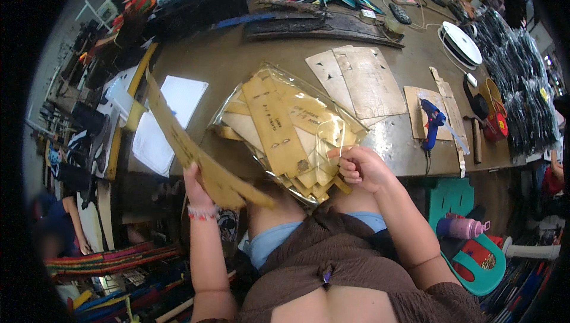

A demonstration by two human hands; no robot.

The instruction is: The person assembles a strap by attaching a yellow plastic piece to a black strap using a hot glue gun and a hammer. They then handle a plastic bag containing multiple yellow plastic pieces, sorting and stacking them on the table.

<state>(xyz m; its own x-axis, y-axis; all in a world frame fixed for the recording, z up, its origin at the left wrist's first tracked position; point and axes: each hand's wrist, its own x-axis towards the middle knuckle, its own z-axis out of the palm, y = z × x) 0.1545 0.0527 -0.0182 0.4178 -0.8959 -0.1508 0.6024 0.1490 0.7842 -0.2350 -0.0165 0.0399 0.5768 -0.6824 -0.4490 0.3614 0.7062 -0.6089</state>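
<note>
My left hand is closed round the lower part of a long, flat, tan cardboard pattern piece, held raised and slanting in front of the table's near edge. In the middle lies a clear plastic bag filled with several tan pattern pieces, some bearing printed marks and small slots. The bag's near end overhangs the table edge above my lap. With fingers curled, my right hand pinches the bag's right side; the exact grip of the fingertips is partly hidden.
White papers lie left of the bag. Pale cardboard templates, a blue glue gun, a white spool and a red tape roll lie to the right. A pink bottle rests on a green stool below.
</note>
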